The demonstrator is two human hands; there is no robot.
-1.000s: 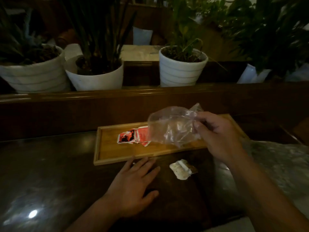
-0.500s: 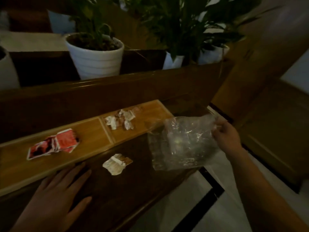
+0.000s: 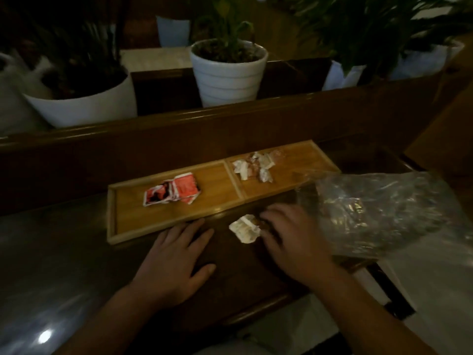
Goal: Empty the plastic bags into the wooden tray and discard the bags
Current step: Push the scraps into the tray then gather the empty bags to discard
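Note:
A two-compartment wooden tray (image 3: 112,219) lies on the dark table. Red packets (image 3: 176,192) sit in its left compartment and white packets (image 3: 254,166) in its right one. One white packet (image 3: 244,229) lies on the table in front of the tray. My right hand (image 3: 291,239) rests beside it, fingers spread and touching or nearly touching it. A clear plastic bag (image 3: 384,213) lies crumpled at the table's right edge, free of my hand. My left hand (image 3: 174,260) lies flat on the table just in front of the tray, holding nothing.
A raised wooden ledge (image 3: 179,129) runs behind the tray, with white plant pots (image 3: 227,73) and leafy plants above it. The table's front edge (image 3: 268,303) drops to a pale floor at the lower right.
My right hand let go of the plastic bag at the right edge and came back left to the white packet on the table. The view swung back left.

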